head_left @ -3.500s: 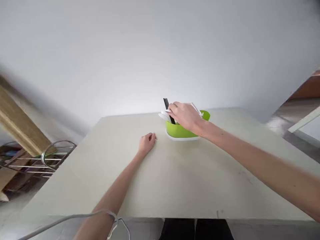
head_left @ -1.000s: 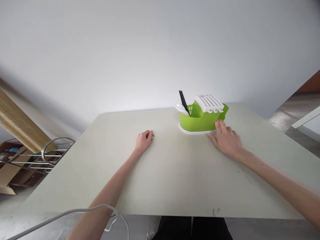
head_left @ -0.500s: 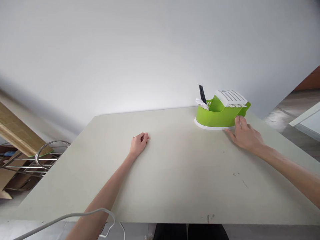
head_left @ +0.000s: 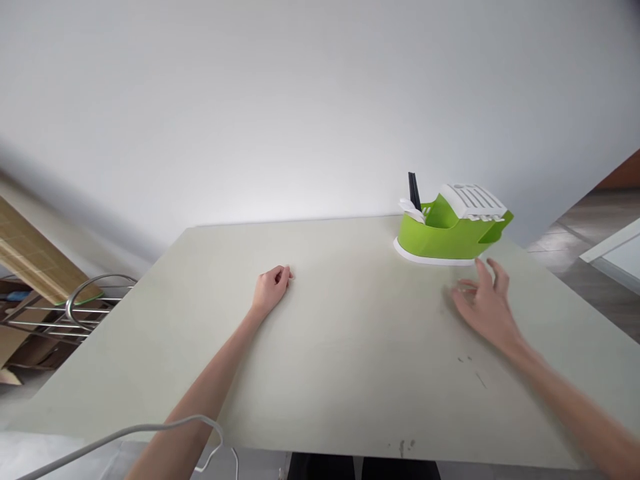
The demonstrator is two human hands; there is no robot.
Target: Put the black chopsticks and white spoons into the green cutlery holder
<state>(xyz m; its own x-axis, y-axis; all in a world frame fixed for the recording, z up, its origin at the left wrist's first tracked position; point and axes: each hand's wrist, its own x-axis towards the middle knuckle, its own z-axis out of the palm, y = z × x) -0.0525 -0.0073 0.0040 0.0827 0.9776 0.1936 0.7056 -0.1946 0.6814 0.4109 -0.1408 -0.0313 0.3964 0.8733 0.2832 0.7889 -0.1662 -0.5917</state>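
- While my left hand (head_left: 271, 289) rests on the counter (head_left: 340, 347), its fingers are curled closed.
- Right hand (head_left: 487, 308): fingers open, just beside the green caddy (head_left: 439, 243) (contact I cannot confirm).
- Green caddy stands far right, holding black chopsticks (head_left: 414, 192) and white spoons (head_left: 412, 210).

- No text, label, brand, number or sign can be read anywhere: not around the left hand (head_left: 273, 288), beside the right hand (head_left: 487, 303), or on the bench (head_left: 350, 347) between them.
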